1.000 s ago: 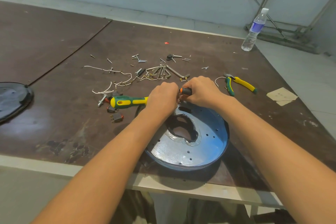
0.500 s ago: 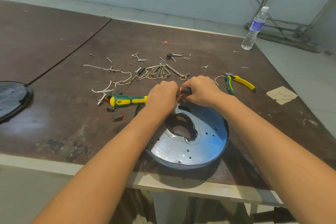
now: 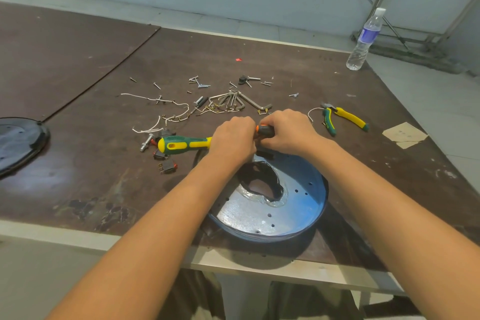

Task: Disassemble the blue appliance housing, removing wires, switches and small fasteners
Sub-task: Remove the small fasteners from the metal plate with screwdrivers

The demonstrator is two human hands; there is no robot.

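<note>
Orange and black, the short tool handle (image 3: 265,130) sits inside my right hand (image 3: 288,135), thumb and fingers wrapped tightly around it, right above the far rim of the blue housing (image 3: 298,213). My left hand (image 3: 233,139) butts against it knuckle to knuckle with its fingers curled under; what they press or pinch is hidden from me, so I cannot tell. The green-and-yellow screwdriver (image 3: 181,144) sticks out to the left from beneath that hand, lying flat. The housing rests open side up, a ragged hole in its middle, and its near rim comes close to the front edge of the brown table (image 3: 78,163), so there is little room on my side. Just left of the screwdriver lie small switches (image 3: 168,166) and white wires (image 3: 155,125); beyond my knuckles a fan of hex keys (image 3: 233,101) and scattered screws (image 3: 200,83) crowd the board. To my right the yellow-handled pliers (image 3: 342,118) lie apart, a paper scrap (image 3: 404,135) near the right edge. A water bottle (image 3: 363,41) stands at the far corner, and a dark round lid (image 3: 18,143) lies well off to the left, with bare board between.
</note>
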